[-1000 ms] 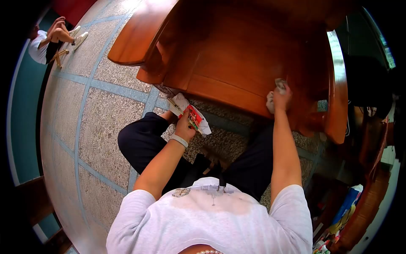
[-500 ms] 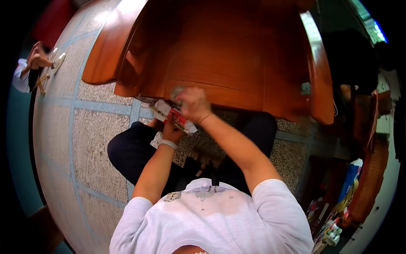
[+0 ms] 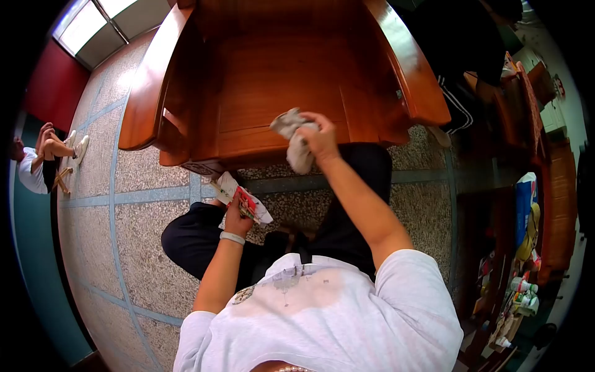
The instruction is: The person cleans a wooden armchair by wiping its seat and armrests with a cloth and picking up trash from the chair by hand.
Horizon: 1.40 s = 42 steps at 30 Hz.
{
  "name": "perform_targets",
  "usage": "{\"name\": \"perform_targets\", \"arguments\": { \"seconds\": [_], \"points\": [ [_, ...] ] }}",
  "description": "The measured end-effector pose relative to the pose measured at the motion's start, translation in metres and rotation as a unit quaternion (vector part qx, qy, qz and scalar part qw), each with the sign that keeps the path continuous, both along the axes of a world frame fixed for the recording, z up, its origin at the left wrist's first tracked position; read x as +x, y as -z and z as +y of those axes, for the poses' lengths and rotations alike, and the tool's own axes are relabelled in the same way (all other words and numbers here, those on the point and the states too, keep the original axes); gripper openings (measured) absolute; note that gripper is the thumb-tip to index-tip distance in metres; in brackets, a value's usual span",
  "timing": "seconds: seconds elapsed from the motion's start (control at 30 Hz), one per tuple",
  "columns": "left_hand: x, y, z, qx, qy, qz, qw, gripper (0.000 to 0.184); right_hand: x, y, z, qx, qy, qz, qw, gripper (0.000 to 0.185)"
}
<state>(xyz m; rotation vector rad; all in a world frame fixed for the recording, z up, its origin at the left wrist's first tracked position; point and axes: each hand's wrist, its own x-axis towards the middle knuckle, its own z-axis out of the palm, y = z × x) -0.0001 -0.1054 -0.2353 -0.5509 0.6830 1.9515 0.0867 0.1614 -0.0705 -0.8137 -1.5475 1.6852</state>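
Observation:
My right hand (image 3: 320, 137) grips a crumpled greyish cloth (image 3: 300, 152), its loose end hanging down. The cloth is just above the front edge of the brown wooden chair seat (image 3: 279, 93); whether it touches the wood I cannot tell. Lower and to the left, my left hand (image 3: 238, 218) is closed around a flat red-and-white packet (image 3: 246, 203), with white paper-like parts sticking out on both sides. What exactly the packet is does not show. A pale band circles my left wrist.
Wide wooden armrests (image 3: 418, 74) flank the seat. On the far left a seated person (image 3: 40, 158) is by a wall. At the upper right is another person in dark clothes (image 3: 462, 49). Bottles and packages (image 3: 524, 291) fill a shelf at the lower right.
My right hand has moved away from the packet, rightward, with the cloth in it. My left hand and the packet sit lower in view. The camera's view has shifted, showing more of the chair.

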Motion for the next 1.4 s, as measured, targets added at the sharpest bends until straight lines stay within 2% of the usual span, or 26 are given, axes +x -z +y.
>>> {"name": "perform_targets", "arguments": {
  "seconds": [0.03, 0.07, 0.1, 0.13, 0.17, 0.2, 0.23, 0.3, 0.33, 0.37, 0.43, 0.47, 0.53, 0.57, 0.67, 0.7, 0.73, 0.77, 0.8, 0.9, 0.93, 1.03, 1.07, 1.13, 1.23, 1.4],
  "points": [
    [0.007, -0.010, -0.011, -0.002, 0.011, -0.005, 1.000, 0.011, 0.025, -0.021, 0.013, 0.094, 0.053, -0.127, 0.986, 0.036],
    [0.028, -0.043, -0.002, -0.068, 0.006, 0.009, 0.998, 0.011, 0.046, -0.037, 0.025, -0.008, 0.090, -0.117, 0.989, 0.041],
    [0.023, -0.024, -0.030, 0.029, 0.044, 0.022, 0.998, 0.011, 0.046, -0.035, 0.036, -0.164, -0.001, 0.046, 0.985, 0.042],
    [0.026, -0.052, -0.018, -0.026, -0.013, 0.031, 0.999, 0.011, 0.041, -0.049, 0.043, -0.199, 0.002, 0.155, 0.968, 0.038],
    [0.039, -0.083, -0.012, -0.089, -0.025, 0.023, 0.995, 0.012, 0.046, -0.033, 0.058, -0.251, -0.083, 0.305, 0.915, 0.036],
    [0.044, -0.090, -0.016, -0.092, -0.018, 0.018, 0.995, 0.009, 0.059, -0.014, 0.068, -0.336, -0.084, 0.352, 0.870, 0.037],
    [0.048, -0.096, -0.018, -0.095, -0.010, 0.012, 0.995, 0.007, 0.072, -0.014, 0.064, -0.336, -0.075, 0.347, 0.872, 0.037],
    [0.056, -0.112, -0.018, -0.102, -0.019, 0.013, 0.994, 0.012, 0.080, -0.020, 0.048, -0.361, -0.191, 0.401, 0.820, 0.040],
    [0.057, -0.120, -0.021, -0.081, 0.017, 0.016, 0.996, 0.014, 0.078, -0.021, 0.040, -0.368, -0.184, 0.407, 0.816, 0.036],
    [0.060, -0.130, -0.023, -0.060, 0.054, 0.018, 0.997, 0.016, 0.078, -0.014, 0.038, -0.366, -0.257, 0.449, 0.774, 0.036],
    [0.064, -0.148, -0.016, -0.088, 0.061, 0.025, 0.994, 0.017, 0.068, -0.009, 0.028, -0.382, -0.136, 0.403, 0.821, 0.035],
    [0.063, -0.157, -0.011, -0.101, 0.073, 0.035, 0.992, 0.017, 0.063, -0.020, 0.021, -0.380, -0.132, 0.406, 0.820, 0.035],
    [0.058, -0.171, -0.002, -0.129, 0.089, 0.057, 0.986, 0.017, 0.055, -0.042, 0.015, -0.388, -0.216, 0.486, 0.753, 0.038],
    [0.053, -0.177, 0.001, -0.108, 0.095, 0.057, 0.988, 0.016, 0.048, -0.046, 0.017, -0.386, -0.205, 0.488, 0.756, 0.038],
    [0.040, -0.186, 0.013, -0.100, 0.092, 0.081, 0.987, 0.014, 0.035, -0.025, 0.047, -0.337, -0.099, 0.469, 0.810, 0.036],
    [0.031, -0.182, 0.016, -0.068, 0.105, 0.091, 0.988, 0.016, 0.040, 0.016, 0.076, -0.222, -0.119, 0.368, 0.895, 0.036],
    [0.023, -0.184, 0.027, -0.072, 0.105, 0.106, 0.986, 0.016, 0.045, 0.033, 0.083, -0.110, -0.034, 0.220, 0.969, 0.036],
    [0.013, -0.188, 0.036, -0.076, 0.102, 0.121, 0.984, 0.017, 0.049, 0.043, 0.085, -0.017, 0.046, 0.042, 0.998, 0.038],
    [0.001, -0.190, 0.042, -0.078, 0.112, 0.130, 0.982, 0.017, 0.056, 0.054, 0.081, 0.077, 0.227, -0.167, 0.956, 0.041],
    [-0.028, -0.186, 0.057, -0.041, 0.119, 0.136, 0.983, 0.018, 0.081, 0.021, 0.058, 0.235, 0.165, -0.270, 0.919, 0.047],
    [-0.029, -0.188, 0.061, -0.072, 0.136, 0.130, 0.980, 0.018, 0.086, 0.023, 0.051, 0.238, 0.159, -0.271, 0.919, 0.047],
    [-0.039, -0.182, 0.076, -0.104, 0.130, 0.089, 0.982, 0.014, 0.058, 0.029, 0.050, 0.480, 0.009, -0.306, 0.822, 0.062],
    [-0.039, -0.179, 0.076, -0.106, 0.142, 0.097, 0.979, 0.011, 0.044, 0.032, 0.044, 0.481, -0.002, -0.402, 0.779, 0.064],
    [-0.032, -0.195, 0.077, -0.088, 0.124, 0.051, 0.987, 0.009, 0.025, 0.035, 0.050, 0.417, 0.011, -0.447, 0.791, 0.065],
    [-0.027, -0.191, 0.073, -0.069, 0.152, 0.042, 0.985, 0.013, 0.008, 0.049, 0.070, 0.487, 0.057, -0.469, 0.734, 0.053],
    [-0.030, -0.222, 0.061, -0.002, 0.139, 0.068, 0.988, 0.019, -0.048, 0.013, 0.067, 0.469, 0.025, -0.505, 0.724, 0.049]
  ]
}}
